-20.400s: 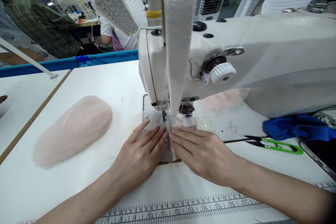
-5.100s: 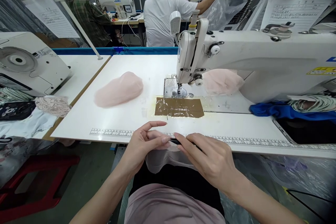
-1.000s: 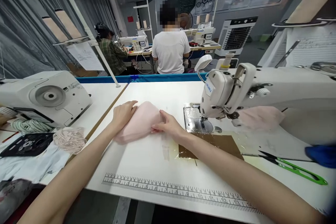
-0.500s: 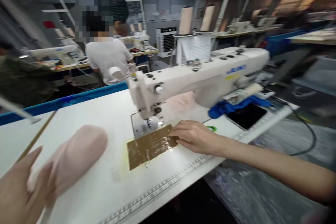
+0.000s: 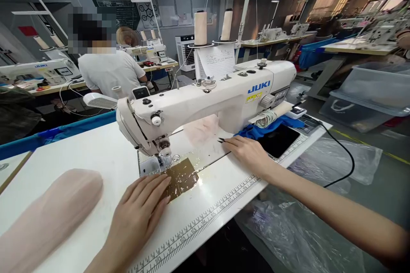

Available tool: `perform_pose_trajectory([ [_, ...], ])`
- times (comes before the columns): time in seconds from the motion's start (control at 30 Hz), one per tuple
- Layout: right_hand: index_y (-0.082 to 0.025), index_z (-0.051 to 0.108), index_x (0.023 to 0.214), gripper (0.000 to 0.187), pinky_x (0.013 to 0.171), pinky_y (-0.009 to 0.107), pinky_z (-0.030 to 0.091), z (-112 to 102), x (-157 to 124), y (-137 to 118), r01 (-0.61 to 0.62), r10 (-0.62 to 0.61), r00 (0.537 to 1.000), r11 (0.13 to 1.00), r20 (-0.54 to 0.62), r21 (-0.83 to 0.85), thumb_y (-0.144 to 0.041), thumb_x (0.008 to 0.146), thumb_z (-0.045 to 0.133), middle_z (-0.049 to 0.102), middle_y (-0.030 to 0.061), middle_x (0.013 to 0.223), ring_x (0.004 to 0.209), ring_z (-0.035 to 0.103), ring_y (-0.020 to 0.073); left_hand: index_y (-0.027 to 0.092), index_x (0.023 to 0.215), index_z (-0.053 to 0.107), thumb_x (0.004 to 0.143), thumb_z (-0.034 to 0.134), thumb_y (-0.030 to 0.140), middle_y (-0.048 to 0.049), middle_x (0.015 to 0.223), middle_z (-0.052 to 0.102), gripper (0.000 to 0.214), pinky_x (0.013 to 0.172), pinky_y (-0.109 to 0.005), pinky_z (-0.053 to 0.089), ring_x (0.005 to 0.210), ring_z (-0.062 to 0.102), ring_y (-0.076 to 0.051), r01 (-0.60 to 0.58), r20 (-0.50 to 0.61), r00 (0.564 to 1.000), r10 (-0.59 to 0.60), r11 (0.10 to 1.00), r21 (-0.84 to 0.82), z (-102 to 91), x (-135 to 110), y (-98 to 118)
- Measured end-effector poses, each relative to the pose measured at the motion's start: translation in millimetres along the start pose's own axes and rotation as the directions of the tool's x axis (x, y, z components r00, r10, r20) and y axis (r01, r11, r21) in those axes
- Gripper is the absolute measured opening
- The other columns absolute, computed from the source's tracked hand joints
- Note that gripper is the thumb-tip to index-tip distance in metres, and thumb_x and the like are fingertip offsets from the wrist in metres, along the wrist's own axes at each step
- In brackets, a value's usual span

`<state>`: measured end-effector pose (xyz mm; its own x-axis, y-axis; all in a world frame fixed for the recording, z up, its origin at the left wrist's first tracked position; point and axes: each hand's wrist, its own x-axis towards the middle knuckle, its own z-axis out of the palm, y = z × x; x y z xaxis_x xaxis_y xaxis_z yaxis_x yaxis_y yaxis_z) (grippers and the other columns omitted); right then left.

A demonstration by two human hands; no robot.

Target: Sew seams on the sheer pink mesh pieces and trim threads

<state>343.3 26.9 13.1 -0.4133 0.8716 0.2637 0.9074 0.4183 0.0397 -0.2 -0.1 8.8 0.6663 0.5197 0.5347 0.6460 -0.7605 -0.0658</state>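
My left hand (image 5: pixel 144 204) lies flat with its fingers stretched over the brown, tape-covered patch (image 5: pixel 183 181) in front of the needle of the white sewing machine (image 5: pixel 205 98). My right hand (image 5: pixel 248 153) is closed around small thread snips (image 5: pixel 221 140); only their dark pointed tips show past the fingers. It rests on the table right of the needle, beside the machine's base. A pale pink sheer fabric piece (image 5: pixel 60 209) lies on the table left of my left hand. Another sheer pink piece (image 5: pixel 201 130) sits under the machine arm.
A black phone-like slab (image 5: pixel 280 140) and a blue cloth (image 5: pixel 253 131) lie right of the machine. A ruler strip (image 5: pixel 205 226) follows the table's front edge. Thread cones (image 5: pixel 200 27) stand behind. A person in a white shirt (image 5: pixel 109 70) sits further back. Clear plastic bins (image 5: pixel 378 87) stand at right.
My left hand has left the pink fabric and come right onto the brown patch. My right hand has moved off that patch and now holds the snips. The view has turned.
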Motion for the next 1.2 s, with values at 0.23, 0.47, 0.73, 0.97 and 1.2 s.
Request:
perform_pose_trajectory([
  [0.23,-0.017,0.066,0.11,0.028,0.082,0.031,0.042,0,78,-29,0.128,-0.13,0.99,0.991,0.063,0.026,-0.01,0.09,0.047,0.069,0.0105,0.109,0.104,0.058,0.0229,0.018,0.119,0.06,0.094,0.048,0.018,-0.0051,0.115,0.07,0.027,0.093,-0.04,0.047,0.109,0.062,-0.022,-0.018,0.031,0.999,0.022,0.995,-0.098,19.5,12,19],
  [0.47,-0.017,0.069,0.085,0.02,0.062,0.029,0.035,3,116,-26,0.047,-0.046,0.99,0.999,0.134,-0.008,-0.015,0.089,0.049,0.07,0.0095,0.082,0.08,0.061,0.0226,0.018,0.117,0.062,0.094,0.047,0.017,-0.0053,0.11,0.072,0.027,0.088,-0.04,0.05,0.102,0.065,-0.022,0.024,-0.019,0.999,-0.026,0.992,-0.121,16.0,12,19],
  [0.73,-0.02,0.068,0.089,0.015,0.07,0.029,0.035,1,113,-19,0.11,-0.114,0.981,0.993,0.158,0.032,-0.016,0.086,0.053,0.07,0.0055,0.086,0.086,0.06,0.0215,0.015,0.109,0.066,0.096,0.045,0.022,-0.0076,0.11,0.072,0.026,0.084,-0.04,0.055,0.101,0.067,-0.023,0.039,0.093,0.995,-0.023,0.985,-0.167,35.9,62,28],
  [0.97,-0.017,0.066,0.082,0.019,0.072,0.03,0.034,9,112,-22,0.088,-0.093,0.991,0.995,0.092,0.052,-0.017,0.091,0.049,0.068,0.0081,0.081,0.083,0.06,0.022,0.013,0.114,0.065,0.094,0.049,0.022,-0.0104,0.12,0.068,0.027,0.09,-0.041,0.055,0.11,0.065,-0.025,0.096,0.169,0.983,-0.073,0.986,-0.138,57.1,82,29],
  [1.2,-0.017,0.064,0.099,0.027,0.058,0.026,0.031,12,120,-9,-0.087,0.092,0.995,0.99,-0.038,0.107,-0.021,0.098,0.037,0.069,0.0066,0.082,0.068,0.06,0.0186,0.008,0.131,0.051,0.095,0.048,0.028,-0.0177,0.137,0.055,0.042,0.101,-0.044,0.048,0.126,0.053,-0.028,0.19,0.22,0.962,-0.164,0.977,-0.1,79.5,117,21],
])
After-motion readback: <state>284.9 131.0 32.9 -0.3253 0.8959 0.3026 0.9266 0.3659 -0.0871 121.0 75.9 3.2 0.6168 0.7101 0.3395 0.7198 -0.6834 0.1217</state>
